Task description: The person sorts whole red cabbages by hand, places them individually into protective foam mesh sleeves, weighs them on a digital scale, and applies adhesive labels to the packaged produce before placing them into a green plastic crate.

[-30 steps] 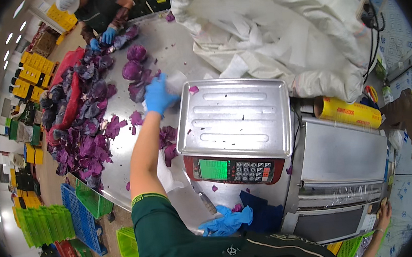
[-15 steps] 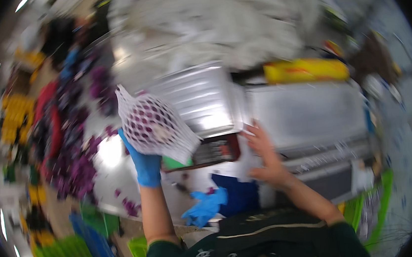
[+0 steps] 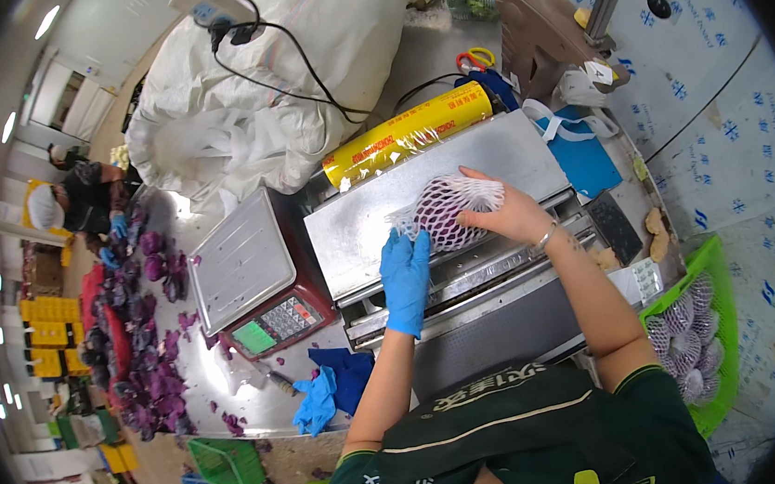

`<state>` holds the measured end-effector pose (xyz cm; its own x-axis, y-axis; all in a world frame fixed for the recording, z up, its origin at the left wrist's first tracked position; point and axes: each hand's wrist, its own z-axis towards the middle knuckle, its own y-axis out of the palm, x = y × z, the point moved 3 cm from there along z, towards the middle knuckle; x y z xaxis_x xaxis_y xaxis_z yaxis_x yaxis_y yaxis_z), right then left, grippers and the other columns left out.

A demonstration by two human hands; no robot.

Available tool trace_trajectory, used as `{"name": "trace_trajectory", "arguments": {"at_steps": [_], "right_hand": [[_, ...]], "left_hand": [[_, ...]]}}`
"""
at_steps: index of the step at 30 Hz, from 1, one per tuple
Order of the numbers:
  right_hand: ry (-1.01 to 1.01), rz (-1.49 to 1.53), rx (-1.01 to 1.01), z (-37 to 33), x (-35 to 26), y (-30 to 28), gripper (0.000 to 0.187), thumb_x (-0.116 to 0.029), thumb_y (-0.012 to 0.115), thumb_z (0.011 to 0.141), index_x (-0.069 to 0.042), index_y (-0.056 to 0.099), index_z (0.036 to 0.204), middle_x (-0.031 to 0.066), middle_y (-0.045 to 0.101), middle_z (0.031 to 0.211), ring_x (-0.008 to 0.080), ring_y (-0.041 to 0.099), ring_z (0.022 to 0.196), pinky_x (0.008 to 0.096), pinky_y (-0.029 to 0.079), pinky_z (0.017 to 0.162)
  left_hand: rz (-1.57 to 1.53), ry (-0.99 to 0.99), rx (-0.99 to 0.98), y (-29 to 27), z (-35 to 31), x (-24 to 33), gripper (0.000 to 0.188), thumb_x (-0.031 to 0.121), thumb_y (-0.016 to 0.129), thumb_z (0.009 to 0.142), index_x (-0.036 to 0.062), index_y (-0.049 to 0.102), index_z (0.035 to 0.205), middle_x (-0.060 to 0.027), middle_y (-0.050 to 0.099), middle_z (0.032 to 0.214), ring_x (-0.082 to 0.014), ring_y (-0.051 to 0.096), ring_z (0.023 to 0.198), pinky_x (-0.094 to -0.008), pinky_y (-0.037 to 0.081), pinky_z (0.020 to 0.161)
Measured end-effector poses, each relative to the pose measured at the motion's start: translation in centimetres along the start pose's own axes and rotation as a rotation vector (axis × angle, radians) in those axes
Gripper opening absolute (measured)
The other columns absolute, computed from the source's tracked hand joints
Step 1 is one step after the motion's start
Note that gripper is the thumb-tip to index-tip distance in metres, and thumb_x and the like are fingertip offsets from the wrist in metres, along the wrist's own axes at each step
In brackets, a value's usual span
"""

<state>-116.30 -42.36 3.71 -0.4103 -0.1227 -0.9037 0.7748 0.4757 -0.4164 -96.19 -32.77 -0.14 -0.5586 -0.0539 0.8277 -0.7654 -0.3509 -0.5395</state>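
A purple cabbage [image 3: 444, 216] in a white foam net sleeve rests on the metal plate [image 3: 350, 236] of a film wrapping machine. My left hand [image 3: 406, 276], in a blue glove, grips the sleeve's left end with its fingertips. From the right, my bare right hand [image 3: 517, 214] holds the cabbage's other side, thumb and fingers around the netting. A yellow roll of cling film [image 3: 410, 132] lies along the plate's far edge.
Left of the wrapper stands a red scale [image 3: 296, 311] with a steel pan. Blue gloves [image 3: 317, 400] lie near the front edge. Purple cabbages [image 3: 140, 331] pile up at far left, where another person [image 3: 90, 201] stands. A green crate [image 3: 724, 396] at right holds netted cabbages.
My left hand has carried the netted cabbage rightward from beside the scale to the wrapper's plate. My right hand, empty before, now holds it too. The view has turned rightward.
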Motion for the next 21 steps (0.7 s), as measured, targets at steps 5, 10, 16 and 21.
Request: {"name": "trace_trajectory", "arguments": {"at_steps": [5,10,16,21], "right_hand": [[0.145,-0.438,-0.088,-4.2,0.4,-7.1,0.055,-0.052,0.064,0.081,-0.002,0.068,0.104,0.0191,0.069,0.096,0.0313,0.064,0.096,0.0383,0.046,0.085],[0.018,-0.866,-0.015,-6.3,7.7,-3.6,0.047,-0.045,0.053,0.088,-0.005,0.073,0.075,0.0138,0.068,0.075,0.0295,0.062,0.079,0.0414,0.038,0.086],[-0.256,-0.279,-0.110,-10.6,3.2,-7.0,0.025,-0.019,0.051,0.092,-0.003,0.071,0.091,0.0177,0.067,0.086,0.0321,0.063,0.085,0.0463,0.040,0.099],[-0.063,0.546,0.022,-8.4,-0.7,-7.4,0.035,-0.016,0.044,0.096,0.007,0.065,0.109,0.0170,0.068,0.109,0.0237,0.063,0.106,0.0353,0.044,0.099]], "left_hand": [[0.534,0.096,0.337,-5.8,-3.8,4.3,0.028,0.031,0.072,0.080,0.0028,0.070,0.079,-0.0154,0.065,0.082,-0.0305,0.058,0.082,-0.0403,0.045,0.074],[0.859,-0.065,0.116,-1.3,-6.2,-0.7,0.042,0.041,0.067,0.081,0.0035,0.065,0.061,-0.0162,0.060,0.070,-0.0343,0.055,0.075,-0.0428,0.041,0.066],[0.133,-0.071,-0.019,-7.2,-13.3,-1.3,0.015,0.016,0.065,0.086,0.0012,0.064,0.080,-0.0075,0.057,0.075,-0.0203,0.054,0.069,-0.0331,0.041,0.066],[-0.829,-0.374,-0.006,-7.2,-5.9,3.4,0.029,0.014,0.069,0.083,-0.0012,0.063,0.107,-0.0102,0.063,0.109,-0.0192,0.057,0.101,-0.0346,0.042,0.093]]}}
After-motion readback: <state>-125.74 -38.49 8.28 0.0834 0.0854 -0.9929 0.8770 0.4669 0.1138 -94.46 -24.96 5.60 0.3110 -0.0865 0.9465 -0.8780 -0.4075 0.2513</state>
